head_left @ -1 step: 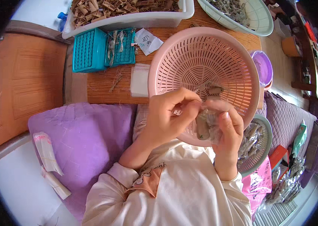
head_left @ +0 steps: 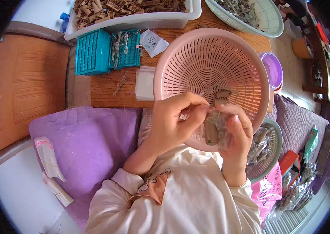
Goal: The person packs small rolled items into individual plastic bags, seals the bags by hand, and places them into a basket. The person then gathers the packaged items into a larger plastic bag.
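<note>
Pink plastic, slotted all over, fills the middle: a round colander [head_left: 211,74] lying on the wooden surface [head_left: 106,87], its near rim over the person's lap. Just in front of that rim the right hand [head_left: 237,134] has its grip closed around a small clear packet [head_left: 215,130] with brownish pieces inside, and the left hand [head_left: 174,121] pinches the packet's top edge from the left, fingers closed on it.

On the surface to the left of the colander lie a flat clear bag [head_left: 145,82], a teal plastic tray [head_left: 106,52] with thin bundles on it, and a small white paper slip [head_left: 153,42]. Farther off stand a white tub [head_left: 133,21] of brown chips and a pale green basket [head_left: 266,19] of greyish dried stuff.

Right of the wrist a second pale basket [head_left: 268,152] holds filled packets, partly hidden by the hand. A purple lid [head_left: 272,70] peeks out behind the colander. Near left, a purple cushion [head_left: 87,144] has clear wrappers [head_left: 49,160] at its edge.

What exactly is in the packet is hard to make out, and the far right is bent and dim.
</note>
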### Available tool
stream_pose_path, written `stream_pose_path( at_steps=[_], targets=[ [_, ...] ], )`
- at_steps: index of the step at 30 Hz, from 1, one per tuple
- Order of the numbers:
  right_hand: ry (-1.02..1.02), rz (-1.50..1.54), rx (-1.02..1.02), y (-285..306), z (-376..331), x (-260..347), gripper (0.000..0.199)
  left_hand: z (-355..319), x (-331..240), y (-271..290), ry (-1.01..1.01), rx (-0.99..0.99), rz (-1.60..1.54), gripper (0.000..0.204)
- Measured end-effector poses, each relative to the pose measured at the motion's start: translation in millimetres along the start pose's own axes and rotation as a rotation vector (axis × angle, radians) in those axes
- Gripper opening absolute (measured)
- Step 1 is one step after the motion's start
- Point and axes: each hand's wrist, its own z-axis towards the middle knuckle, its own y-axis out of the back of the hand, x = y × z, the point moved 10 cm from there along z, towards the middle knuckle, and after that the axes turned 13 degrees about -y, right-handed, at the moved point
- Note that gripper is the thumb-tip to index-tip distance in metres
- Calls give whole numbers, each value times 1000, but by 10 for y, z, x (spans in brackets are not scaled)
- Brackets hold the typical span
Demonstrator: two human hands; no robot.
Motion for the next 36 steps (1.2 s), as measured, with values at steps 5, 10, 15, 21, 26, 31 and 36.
stream_pose_path(
  at_steps=[5,10,15,21,26,31,36],
  targets=[
    [-159,596,189,-2,46,-314,20,-39,-402,41,-349,-58,429,10],
    [-182,754,329,-75,50,-412,14,-151,-652,-63,-809,5,432,21],
    [-127,722,276,183,-32,-540,16,-258,-607,-175,-946,71,458,16],
    [158,1157,417,788,-72,179,18,-337,-310,369,-713,-127,402,9],
    [252,377,-268,1531,-431,343,14,-311,109,854,-141,-330,455,10],
    [-106,-844,-832,2400,-897,228,28,-220,405,1153,30,-265,916,21],
    [-558,-1434,-605,2176,-956,11,11,-444,1001,1370,233,-177,1178,32]
  ],
)
